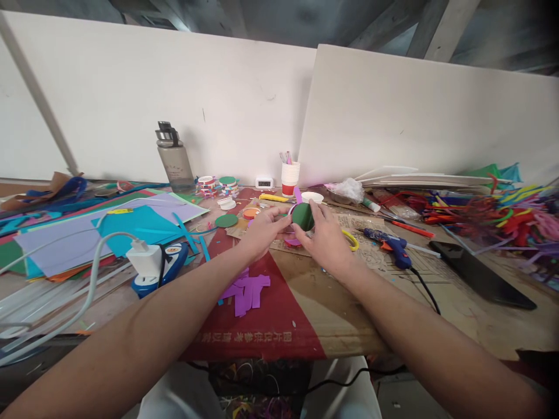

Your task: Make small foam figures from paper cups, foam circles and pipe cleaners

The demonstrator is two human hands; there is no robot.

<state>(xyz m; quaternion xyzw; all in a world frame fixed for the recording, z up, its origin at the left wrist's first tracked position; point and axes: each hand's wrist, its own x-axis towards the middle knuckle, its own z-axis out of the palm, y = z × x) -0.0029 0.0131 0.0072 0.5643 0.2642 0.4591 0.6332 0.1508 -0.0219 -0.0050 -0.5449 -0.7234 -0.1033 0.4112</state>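
Hands meet over a cluttered craft table [332, 326]: the left hand [262, 231] and right hand [325, 241] together pinch a green foam disc [302, 216], held upright just above a cardboard sheet [375, 256] at mid-table. Purple foam scraps [247, 290] lie near the left forearm. A blue glue gun [391, 244] rests to the right, a water bottle [173, 157] stands by the wall, and coloured foam sheets [87, 233] spread at left.
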